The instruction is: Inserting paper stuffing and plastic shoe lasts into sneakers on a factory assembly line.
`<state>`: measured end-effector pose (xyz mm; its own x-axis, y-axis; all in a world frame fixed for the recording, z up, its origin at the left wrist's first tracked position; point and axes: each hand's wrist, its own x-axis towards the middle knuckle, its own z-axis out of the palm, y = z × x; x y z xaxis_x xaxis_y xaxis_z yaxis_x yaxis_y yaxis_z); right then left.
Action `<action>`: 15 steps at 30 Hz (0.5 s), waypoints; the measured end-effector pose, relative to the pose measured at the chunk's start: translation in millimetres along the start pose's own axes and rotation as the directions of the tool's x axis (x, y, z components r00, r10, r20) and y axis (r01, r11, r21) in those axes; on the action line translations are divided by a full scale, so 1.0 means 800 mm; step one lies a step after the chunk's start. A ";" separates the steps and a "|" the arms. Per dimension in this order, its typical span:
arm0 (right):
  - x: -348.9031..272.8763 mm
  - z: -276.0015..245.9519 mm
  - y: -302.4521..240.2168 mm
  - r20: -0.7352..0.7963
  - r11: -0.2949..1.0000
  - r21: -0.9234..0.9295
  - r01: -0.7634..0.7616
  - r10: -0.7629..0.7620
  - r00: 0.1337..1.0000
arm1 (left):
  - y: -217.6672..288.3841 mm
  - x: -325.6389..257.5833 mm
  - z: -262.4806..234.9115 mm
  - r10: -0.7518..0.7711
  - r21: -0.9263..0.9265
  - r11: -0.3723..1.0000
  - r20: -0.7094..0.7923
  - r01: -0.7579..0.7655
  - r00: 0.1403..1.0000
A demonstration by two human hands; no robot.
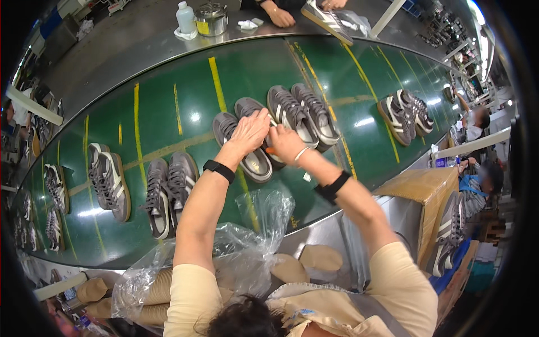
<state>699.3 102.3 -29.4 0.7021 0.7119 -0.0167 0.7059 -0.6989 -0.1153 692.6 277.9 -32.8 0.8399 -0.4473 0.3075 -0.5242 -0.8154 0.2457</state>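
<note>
Both my hands are on one grey sneaker (pixel 245 105) with white stripes, lying toe away from me on the green conveyor belt (pixel 168 132). My left hand (pixel 250 132) is closed over the sneaker's laced front. My right hand (pixel 285 145) is curled at its collar; a small orange piece (pixel 271 150) shows under the fingers, its kind hidden. The matching sneaker (pixel 256 167) lies under my left wrist, partly covered. Just right of my hands rests another pair, a nearer sneaker (pixel 285 105) and a farther one (pixel 315 109).
More sneaker pairs lie left (pixel 168 185) and right (pixel 401 118) on the belt. Clear plastic bags (pixel 247 241) and tan insole-shaped pieces (pixel 321 257) are by my body. A cardboard box (pixel 424 188) stands right. Across, a co-worker's hand (pixel 279 16) is near a bottle (pixel 185 18) and metal can (pixel 211 21).
</note>
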 end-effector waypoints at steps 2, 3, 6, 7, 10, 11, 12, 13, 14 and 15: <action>0.012 0.009 0.011 0.219 0.981 0.125 -0.148 0.118 0.969 | 0.005 -0.001 0.002 -0.030 0.089 0.996 0.018 0.029 0.999; 0.015 0.014 0.022 0.046 0.979 0.177 -0.099 0.092 0.995 | 0.008 0.001 0.002 0.021 0.048 0.999 0.021 -0.022 1.000; 0.043 0.049 0.042 -0.132 0.986 0.162 -0.041 0.063 0.989 | 0.025 0.005 -0.002 -0.055 0.007 0.998 -0.030 0.055 0.998; 0.047 0.059 0.048 -0.079 0.965 0.254 -0.069 0.091 0.993 | 0.030 0.004 -0.008 -0.105 0.034 0.994 0.046 0.104 0.993; 0.045 0.079 0.047 -0.172 0.967 0.243 -0.082 0.126 0.977 | 0.039 -0.025 -0.036 -0.034 0.133 0.991 0.004 0.033 0.999; 0.042 0.082 0.036 -0.248 0.944 0.282 -0.170 0.243 0.938 | 0.039 -0.041 -0.051 -0.031 0.086 0.996 0.017 0.030 0.999; 0.032 0.085 0.017 -0.193 0.918 0.358 -0.171 0.252 0.948 | 0.038 -0.066 -0.069 -0.070 0.024 0.997 -0.021 0.070 0.997; 0.022 0.084 -0.003 -0.236 0.898 0.391 -0.200 0.308 0.922 | 0.035 -0.096 -0.089 -0.119 -0.053 0.992 -0.079 0.115 0.990; 0.013 0.088 -0.035 -0.233 0.884 0.387 -0.263 0.369 0.900 | 0.033 -0.127 -0.109 -0.200 -0.089 0.976 -0.016 0.198 0.980; 0.004 0.089 -0.068 -0.221 0.869 0.416 -0.269 0.384 0.897 | 0.036 -0.159 -0.130 -0.212 -0.138 0.971 -0.110 0.196 0.971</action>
<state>656.3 147.2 -93.9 0.9211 0.3548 0.1605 0.3852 -0.7699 -0.5089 556.0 349.9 30.5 0.9111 -0.2214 0.3477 -0.3638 -0.8285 0.4256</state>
